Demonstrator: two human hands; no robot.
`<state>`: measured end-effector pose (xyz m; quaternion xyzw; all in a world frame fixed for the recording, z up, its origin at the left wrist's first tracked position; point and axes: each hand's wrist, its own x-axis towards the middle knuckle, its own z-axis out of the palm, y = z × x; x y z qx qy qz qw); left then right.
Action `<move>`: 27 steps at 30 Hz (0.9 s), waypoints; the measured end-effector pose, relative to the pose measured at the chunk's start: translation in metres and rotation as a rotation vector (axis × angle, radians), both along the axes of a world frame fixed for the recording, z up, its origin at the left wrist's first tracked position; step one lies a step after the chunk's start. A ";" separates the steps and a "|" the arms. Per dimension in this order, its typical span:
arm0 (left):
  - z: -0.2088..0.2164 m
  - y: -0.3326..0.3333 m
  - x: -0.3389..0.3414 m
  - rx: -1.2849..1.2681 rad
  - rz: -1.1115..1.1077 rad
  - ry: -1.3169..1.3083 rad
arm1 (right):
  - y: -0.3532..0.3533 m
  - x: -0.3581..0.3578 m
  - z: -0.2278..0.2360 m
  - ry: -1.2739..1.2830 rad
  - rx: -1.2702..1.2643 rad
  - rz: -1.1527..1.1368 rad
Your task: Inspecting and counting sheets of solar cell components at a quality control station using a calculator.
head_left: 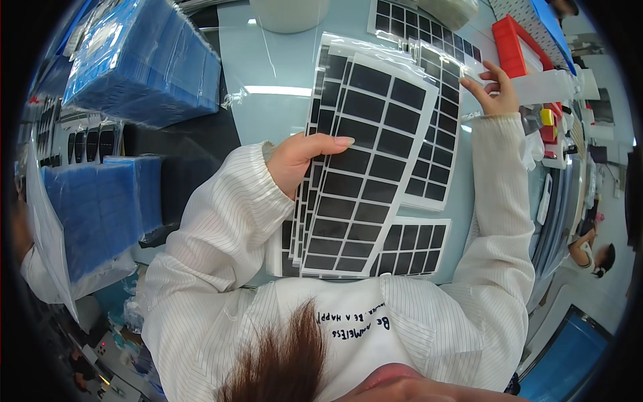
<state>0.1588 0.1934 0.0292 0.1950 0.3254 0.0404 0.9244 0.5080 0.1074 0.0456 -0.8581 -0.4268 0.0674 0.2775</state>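
Observation:
My left hand (303, 155) grips the left edge of a fanned stack of white sheets (365, 161) printed with black rectangles in two columns. Its thumb lies on top of the front sheet, while the other fingers are hidden beneath. To the right, my right hand (494, 94) hovers by the corner of a second batch of black-rectangle sheets (439, 141). Its thumb and index finger are apart, and the rest are bent; I see nothing between them. More such sheets (412, 248) lie close to my body, partly covered by the held stack.
Plastic-wrapped blue bundles (144, 63) and a second blue stack (100, 208) stand at the left. A white round container (289, 13) is at the far edge. A red bin (512, 47) stands far right. Another black-grid sheet (425, 30) lies at the back. People are in the background.

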 end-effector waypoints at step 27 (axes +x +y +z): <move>-0.013 0.001 -0.003 -0.046 0.033 -0.170 | 0.010 0.021 -0.019 0.033 -0.122 -0.052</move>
